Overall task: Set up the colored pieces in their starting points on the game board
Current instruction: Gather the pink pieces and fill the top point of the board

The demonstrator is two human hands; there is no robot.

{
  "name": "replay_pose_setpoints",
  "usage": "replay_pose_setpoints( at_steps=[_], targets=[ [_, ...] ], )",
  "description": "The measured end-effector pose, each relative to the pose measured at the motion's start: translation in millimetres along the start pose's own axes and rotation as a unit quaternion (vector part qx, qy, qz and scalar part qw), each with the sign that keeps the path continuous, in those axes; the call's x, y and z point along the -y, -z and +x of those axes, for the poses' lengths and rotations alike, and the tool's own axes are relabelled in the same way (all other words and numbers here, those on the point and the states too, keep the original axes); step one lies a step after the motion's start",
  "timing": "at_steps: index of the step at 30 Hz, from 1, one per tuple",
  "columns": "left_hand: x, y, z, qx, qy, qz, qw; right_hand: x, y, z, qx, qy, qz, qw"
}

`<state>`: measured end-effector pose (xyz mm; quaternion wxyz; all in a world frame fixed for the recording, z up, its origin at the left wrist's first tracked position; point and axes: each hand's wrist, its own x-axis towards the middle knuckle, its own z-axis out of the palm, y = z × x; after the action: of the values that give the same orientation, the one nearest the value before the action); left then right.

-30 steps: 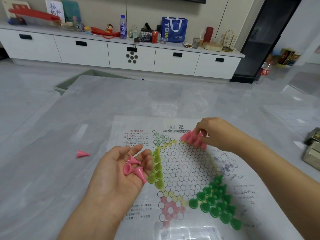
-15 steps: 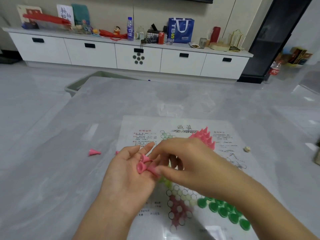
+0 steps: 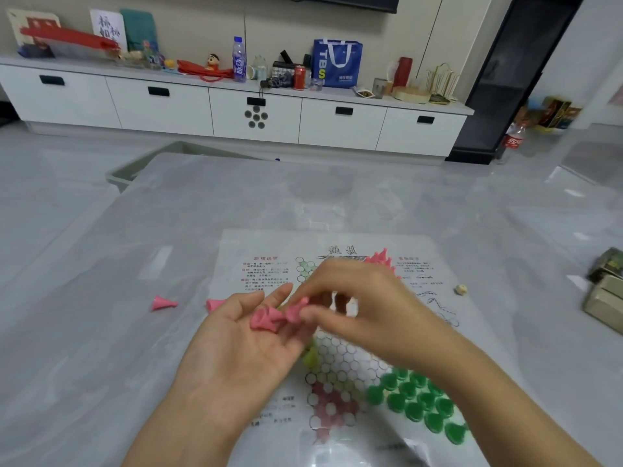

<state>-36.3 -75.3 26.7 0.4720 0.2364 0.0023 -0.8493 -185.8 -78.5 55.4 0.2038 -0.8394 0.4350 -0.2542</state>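
A paper game board (image 3: 421, 274) with a star of hexagonal cells lies on the grey table. My left hand (image 3: 236, 345) is palm up over the board's left side and carries pink cone pieces (image 3: 264, 320) on its fingers. My right hand (image 3: 364, 308) reaches across and pinches one pink piece (image 3: 295, 310) at those fingers. A cluster of pink pieces (image 3: 382, 259) stands at the board's upper right point. Several dark green pieces (image 3: 418, 399) fill the lower right point. Yellow-green pieces (image 3: 310, 357) show partly under my left hand.
Two loose pink pieces (image 3: 163, 303) (image 3: 214, 303) lie on the table left of the board. A small die (image 3: 460, 289) rests right of the board. A box (image 3: 605, 291) sits at the table's right edge. A white cabinet (image 3: 236, 109) with clutter runs along the far wall.
My right hand left the pink cluster at the upper right point, came over to my left hand and now pinches a pink piece there. The view shifted slightly.
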Motion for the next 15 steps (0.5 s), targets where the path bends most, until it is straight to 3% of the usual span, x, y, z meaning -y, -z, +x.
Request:
replay_pose_setpoints(
  at_steps=[3, 6, 10, 15],
  targets=[
    [-3, 1, 2, -0.055, -0.027, 0.021, 0.998, -28, 25, -10, -0.126, -0.147, 0.055, 0.98],
    [1, 1, 5, -0.058, -0.048, 0.045, 0.996, -74, 38, -32, -0.244, -0.237, -0.009, 0.94],
    [6, -1, 8, -0.056, -0.052, 0.098, 0.992, -110, 24, -58, -0.201, -0.308, -0.041, 0.929],
    [7, 3, 12, -0.066, -0.048, 0.102, 0.991, -120, 15, -60, -0.174, -0.306, -0.077, 0.933]
  ],
)
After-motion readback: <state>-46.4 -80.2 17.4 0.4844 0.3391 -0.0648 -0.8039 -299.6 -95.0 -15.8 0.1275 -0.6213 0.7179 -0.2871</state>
